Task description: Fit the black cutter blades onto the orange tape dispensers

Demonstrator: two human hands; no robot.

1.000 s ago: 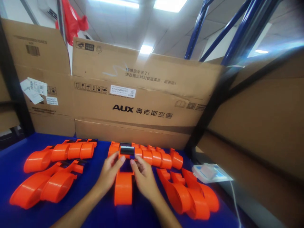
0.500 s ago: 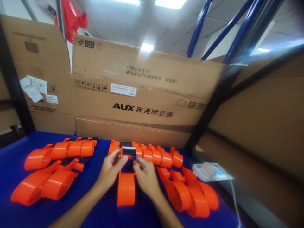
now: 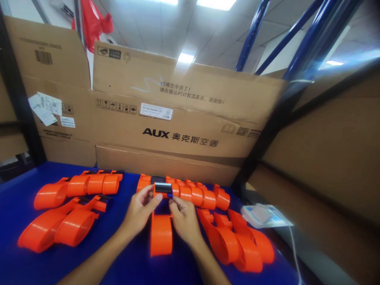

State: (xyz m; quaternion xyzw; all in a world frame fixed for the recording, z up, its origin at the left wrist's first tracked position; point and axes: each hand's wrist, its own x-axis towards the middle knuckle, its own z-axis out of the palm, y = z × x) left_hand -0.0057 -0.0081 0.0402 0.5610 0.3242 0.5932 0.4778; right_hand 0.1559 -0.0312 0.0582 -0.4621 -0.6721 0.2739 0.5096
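An orange tape dispenser point(image 3: 161, 233) lies lengthwise on the blue table point(image 3: 18, 186) in front of me. At its far end sits a small black toothed blade piece point(image 3: 163, 188). My left hand point(image 3: 139, 211) pinches the left side of that end between thumb and fingers. My right hand point(image 3: 184, 218) pinches its right side, fingertips on the black piece. A second dark piece point(image 3: 157, 179) shows just behind it.
More orange dispensers lie in groups: a row behind my hands point(image 3: 194, 194), a pile at the right point(image 3: 237, 241), two groups at the left point(image 3: 63, 221). Cardboard boxes point(image 3: 178, 130) wall the back and right. A white-blue pack with a cable point(image 3: 264, 215) lies at the right edge.
My hands and the dispenser have barely moved; the fingers drew slightly closer on the black piece. The view shifted a little to the left and down.
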